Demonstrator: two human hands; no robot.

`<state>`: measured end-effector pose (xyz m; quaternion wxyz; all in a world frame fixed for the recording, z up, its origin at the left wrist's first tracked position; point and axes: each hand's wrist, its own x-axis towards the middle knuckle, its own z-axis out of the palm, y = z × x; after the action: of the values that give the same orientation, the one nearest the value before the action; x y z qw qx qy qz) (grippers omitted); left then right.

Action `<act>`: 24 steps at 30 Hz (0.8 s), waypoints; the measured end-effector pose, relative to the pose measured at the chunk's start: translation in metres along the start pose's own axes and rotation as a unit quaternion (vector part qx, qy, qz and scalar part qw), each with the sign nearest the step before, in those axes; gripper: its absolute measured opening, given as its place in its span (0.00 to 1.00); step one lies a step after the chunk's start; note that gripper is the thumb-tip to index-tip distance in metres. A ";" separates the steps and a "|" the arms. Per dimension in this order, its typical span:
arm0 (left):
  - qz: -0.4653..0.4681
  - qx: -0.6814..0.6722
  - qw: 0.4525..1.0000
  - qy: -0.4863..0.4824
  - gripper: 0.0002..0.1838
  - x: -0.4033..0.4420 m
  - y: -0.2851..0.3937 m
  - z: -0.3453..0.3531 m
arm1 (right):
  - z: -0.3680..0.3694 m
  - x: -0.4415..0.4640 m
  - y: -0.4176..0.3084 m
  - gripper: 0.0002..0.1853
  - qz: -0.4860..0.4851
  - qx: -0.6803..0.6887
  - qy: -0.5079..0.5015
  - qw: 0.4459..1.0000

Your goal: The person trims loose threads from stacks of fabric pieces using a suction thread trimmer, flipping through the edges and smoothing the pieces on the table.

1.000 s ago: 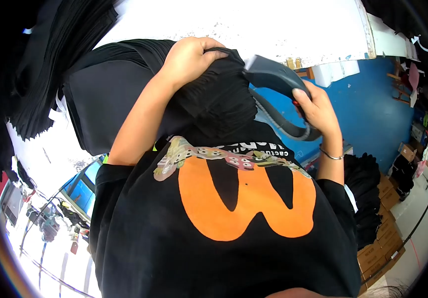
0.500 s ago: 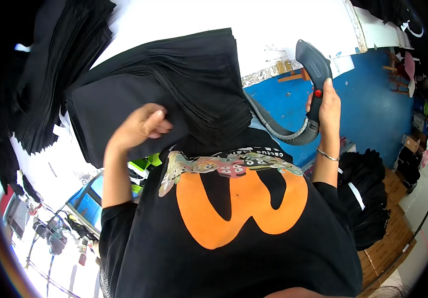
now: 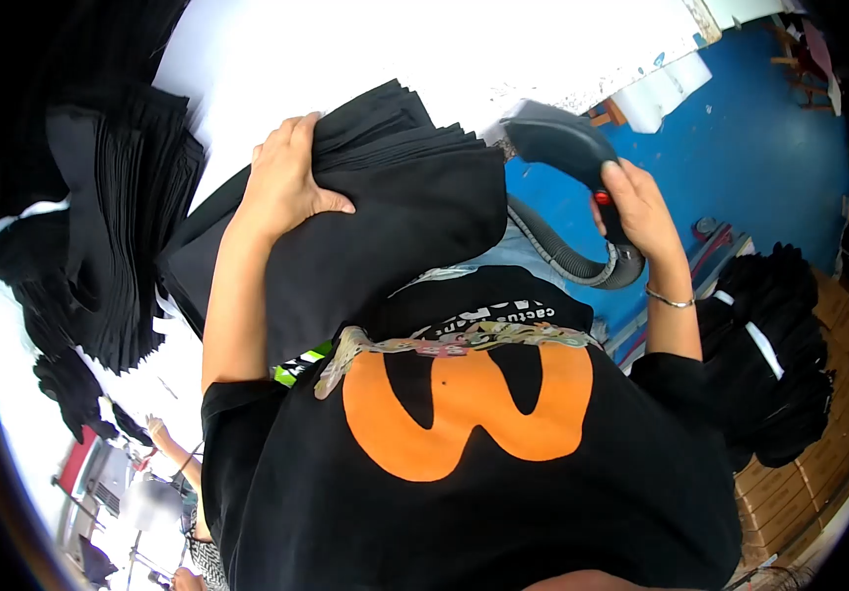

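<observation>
"cactus" can be read in white on the black T-shirt (image 3: 474, 512), just beyond a big orange print (image 3: 469, 396); the rest of the lettering is kinda lost in folds. The stack of black fabric (image 3: 395, 212), layers fanned out, is parked at the table's near edge, with the left hand (image 3: 286, 182) laid on top, unclenched, thumb spread. A dark handheld steamer (image 3: 562, 143), red button, ribbed hose (image 3: 567, 258), is gripped by the right hand (image 3: 641, 209) near that same edge. More black cloth (image 3: 124, 222) is piled leftward on the white table (image 3: 345, 39). Blue floor (image 3: 759, 128) is seen beside it.
</observation>
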<state>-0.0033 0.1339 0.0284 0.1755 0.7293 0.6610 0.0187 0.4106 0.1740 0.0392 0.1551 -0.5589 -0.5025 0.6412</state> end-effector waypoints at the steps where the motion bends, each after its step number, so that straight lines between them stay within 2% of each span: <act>1: -0.003 -0.050 0.996 -0.072 0.61 0.015 0.005 -0.006 | 0.004 0.010 -0.004 0.27 0.009 -0.014 -0.038 0.999; 2: -0.009 -0.100 0.984 -0.145 0.57 0.028 0.009 -0.008 | 0.015 0.024 -0.018 0.27 -0.018 -0.071 -0.088 0.993; 3: -0.017 -0.111 0.981 -0.158 0.45 0.037 0.011 -0.004 | 0.035 0.042 -0.022 0.30 -0.112 -0.137 -0.060 0.982; 4: -0.010 -0.103 0.981 -0.167 0.45 0.042 0.012 -0.004 | 0.047 0.063 -0.019 0.32 -0.116 -0.125 -0.042 0.984; 5: -0.024 -0.193 0.953 -0.232 0.42 0.048 0.010 -0.005 | 0.059 0.085 -0.016 0.34 -0.121 -0.113 -0.025 0.986; 6: -0.040 -0.280 0.913 -0.295 0.38 0.055 0.010 -0.008 | 0.060 0.092 -0.028 0.36 -0.064 -0.032 -0.061 0.996; 7: -0.053 -0.291 0.906 -0.302 0.31 0.055 0.020 -0.014 | 0.053 0.088 -0.038 0.36 -0.056 -0.026 -0.039 0.997; 8: -0.051 -0.284 0.906 -0.309 0.31 0.053 0.018 -0.012 | 0.043 0.082 -0.044 0.36 -0.047 -0.022 -0.019 0.998; 9: -0.058 -0.337 0.888 -0.308 0.30 0.048 0.012 -0.003 | 0.027 0.077 -0.037 0.34 -0.050 -0.026 -0.018 0.998; 11: -0.075 -0.427 0.859 -0.272 0.29 0.036 0.009 0.007 | 0.001 0.062 -0.022 0.34 -0.019 0.001 -0.066 0.998; 12: -0.076 -0.426 0.859 -0.274 0.29 0.031 0.009 0.008 | -0.002 0.059 -0.020 0.34 0.001 0.010 -0.094 0.996; 14: 0.035 -0.333 0.926 -0.172 0.27 0.021 0.009 0.010 | 0.019 0.074 -0.017 0.34 -0.016 -0.064 -0.157 0.985; 15: 0.084 -0.307 0.937 -0.147 0.26 0.018 0.009 0.012 | 0.033 0.081 -0.023 0.35 -0.056 -0.094 -0.149 0.983; 16: 0.080 -0.304 0.938 -0.145 0.26 0.013 0.007 0.015 | 0.042 0.082 -0.036 0.34 -0.040 -0.040 -0.152 0.987; 18: 0.135 -0.237 0.960 -0.065 0.25 0.000 0.004 0.016 | 0.030 0.095 -0.043 0.33 -0.090 0.037 -0.177 0.979; 19: 0.141 -0.257 0.954 -0.061 0.25 -0.003 0.011 0.011 | 0.016 0.093 -0.044 0.32 -0.084 0.051 -0.181 0.979; 21: 0.148 -0.242 0.958 -0.039 0.25 -0.006 0.017 0.009 | -0.004 0.082 -0.045 0.33 -0.068 0.039 -0.198 0.977; 22: 0.158 -0.228 0.961 -0.020 0.25 -0.008 0.019 0.009 | -0.006 0.073 -0.047 0.33 -0.028 0.012 -0.192 0.981; 24: 0.144 -0.183 0.972 -0.022 0.30 -0.005 0.016 0.011 | 0.014 0.078 -0.039 0.33 -0.023 -0.113 -0.217 0.969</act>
<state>0.0148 0.1252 0.0234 0.3161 0.7728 0.5300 0.1483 0.3585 0.2444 0.0251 -0.0073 -0.4087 -0.6058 0.6825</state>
